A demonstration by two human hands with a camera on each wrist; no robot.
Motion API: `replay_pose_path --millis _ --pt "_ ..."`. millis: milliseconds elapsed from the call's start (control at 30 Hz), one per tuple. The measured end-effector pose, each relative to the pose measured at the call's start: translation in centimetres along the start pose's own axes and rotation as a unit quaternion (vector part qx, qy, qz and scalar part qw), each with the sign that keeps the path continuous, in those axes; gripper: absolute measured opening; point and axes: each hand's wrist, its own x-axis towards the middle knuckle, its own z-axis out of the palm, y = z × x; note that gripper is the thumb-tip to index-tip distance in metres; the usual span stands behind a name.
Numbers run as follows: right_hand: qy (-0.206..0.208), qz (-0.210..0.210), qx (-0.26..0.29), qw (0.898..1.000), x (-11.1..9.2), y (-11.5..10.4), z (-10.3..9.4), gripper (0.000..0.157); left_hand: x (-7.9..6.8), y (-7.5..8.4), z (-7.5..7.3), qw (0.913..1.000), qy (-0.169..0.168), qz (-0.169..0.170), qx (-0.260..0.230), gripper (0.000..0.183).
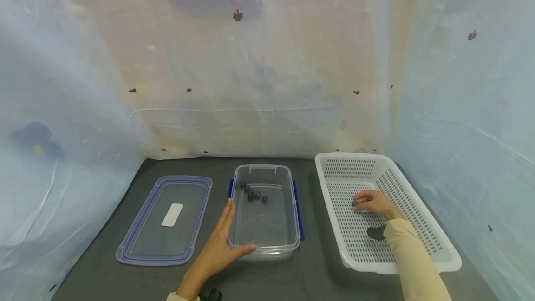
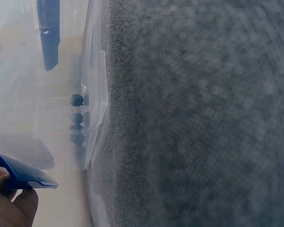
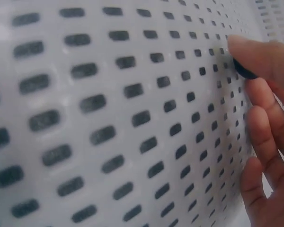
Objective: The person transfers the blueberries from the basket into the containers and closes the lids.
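Observation:
My right hand (image 1: 376, 203) is inside the white basket (image 1: 347, 245), pinching a blueberry (image 3: 245, 70) between thumb and fingertips just above the perforated floor. In the head view that blueberry shows only partly beside the fingers. My left hand (image 1: 217, 250) rests at the clear plastic container (image 1: 267, 231), its fingers straight along the left wall and its thumb at the near rim. Several blueberries (image 1: 257, 195) lie on the container's floor, toward the far left. The left wrist view shows fingertips (image 2: 26, 205) against a blue side latch (image 2: 23, 175).
A clear lid (image 1: 146, 240) with a blue seal and a white label (image 1: 172, 214) lies flat left of the container. Another blue latch (image 1: 298, 210) hangs on the container's right side. Dark grey cloth (image 1: 309, 273) covers the table, and a patterned curtain (image 1: 267, 68) encloses it.

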Motion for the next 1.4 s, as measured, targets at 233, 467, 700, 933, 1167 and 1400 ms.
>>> replay_pose_path --millis 233,467,700,933,1167,1400 --pt "0.000 -0.005 -0.003 1.000 -0.4 -0.1 -0.1 0.036 -0.1 0.0 0.2 1.0000 -0.001 -0.001 -0.001 0.118" --pt "0.022 -0.023 -0.023 0.999 -0.3 -0.9 -0.3 0.032 -0.2 0.0 0.3 1.0000 0.005 0.004 0.004 0.117" --pt "0.052 -0.044 -0.030 0.997 -0.3 -2.4 -0.8 0.036 -0.3 0.0 0.3 1.0000 0.004 0.002 0.003 0.117" --pt "0.076 -0.057 0.002 0.995 -0.5 -4.6 -1.3 0.040 -0.3 0.1 0.1 1.0000 0.003 0.004 0.004 0.117" --pt "0.079 -0.081 0.026 0.993 -1.2 -7.5 -1.4 0.044 -0.2 0.0 0.0 0.9999 0.003 0.008 0.008 0.117" --pt "0.069 -0.103 0.058 0.991 -2.0 -11.3 -0.6 0.044 0.1 0.0 -0.1 0.9999 -0.005 0.001 0.011 0.119"
